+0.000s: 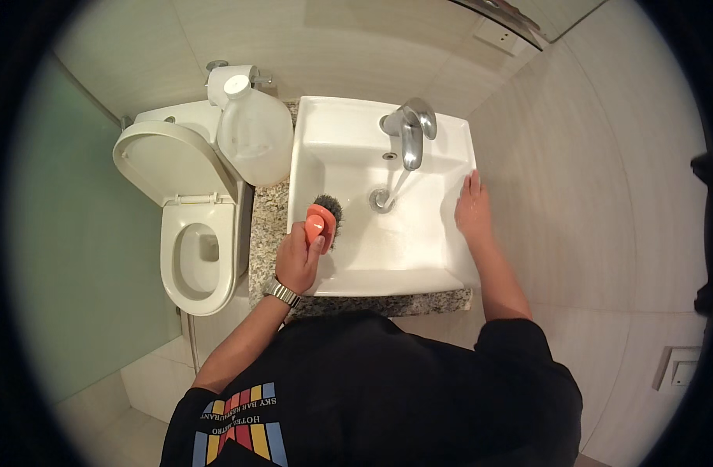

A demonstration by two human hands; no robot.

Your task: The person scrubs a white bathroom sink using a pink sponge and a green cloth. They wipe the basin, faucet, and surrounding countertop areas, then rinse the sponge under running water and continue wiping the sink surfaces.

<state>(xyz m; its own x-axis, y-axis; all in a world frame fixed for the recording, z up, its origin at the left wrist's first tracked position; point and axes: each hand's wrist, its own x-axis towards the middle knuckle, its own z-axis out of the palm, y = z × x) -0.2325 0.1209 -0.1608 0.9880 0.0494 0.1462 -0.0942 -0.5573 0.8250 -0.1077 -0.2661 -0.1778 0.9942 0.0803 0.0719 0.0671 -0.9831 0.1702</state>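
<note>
My left hand (298,261) grips an orange-handled scrub brush (323,226) with dark bristles, held over the left side of a white ceramic washbasin (385,280). The bristles face into the bowl; whether they touch the wall I cannot tell. At the basin's right rim, my right hand (473,210) rests with its fingers extended and nothing visible in it. A thin stream of water (398,188) runs from the chrome faucet (413,134) onto the metal drain (382,200). Wet sheen shows on the bowl's floor.
Left of the basin, a translucent plastic jug (257,134) with a white cap stands by a toilet paper roll (228,82). A toilet (169,280) with raised lid is farther left, beside a frosted glass panel (88,245). The basin sits on a speckled granite counter (266,233). A tiled wall (555,204) rises close on the right.
</note>
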